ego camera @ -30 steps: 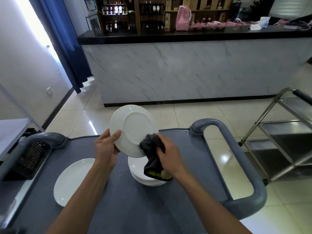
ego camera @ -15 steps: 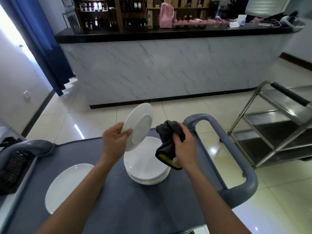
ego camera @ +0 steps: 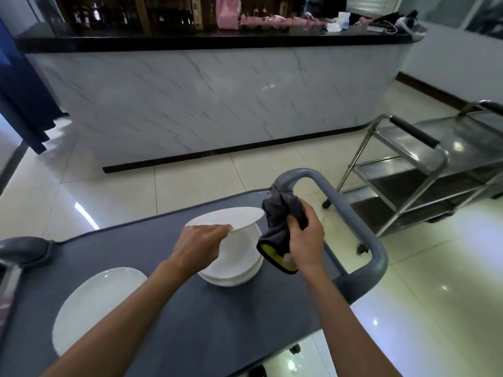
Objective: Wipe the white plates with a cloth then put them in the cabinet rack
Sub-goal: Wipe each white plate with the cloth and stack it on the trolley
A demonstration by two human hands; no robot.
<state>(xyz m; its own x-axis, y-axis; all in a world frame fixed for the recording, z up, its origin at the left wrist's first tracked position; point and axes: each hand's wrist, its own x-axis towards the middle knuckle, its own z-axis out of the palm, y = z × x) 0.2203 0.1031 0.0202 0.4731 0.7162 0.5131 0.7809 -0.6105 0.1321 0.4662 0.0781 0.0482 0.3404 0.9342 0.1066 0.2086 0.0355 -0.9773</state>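
My cart's tabletop (ego camera: 163,308): dark grey-blue, flat, filling lower left and centre of frame. Grey rounded handle (ego camera: 362,227) loops up along right edge; second grey handle end (ego camera: 24,250) at far left. Stack of white plates (ego camera: 234,268) sits directly on tabletop near centre, close to right handle. Single white plate (ego camera: 95,306) lies flat on tabletop at lower left, well apart from stack. Cart stands on glossy pale tiled floor (ego camera: 190,186).
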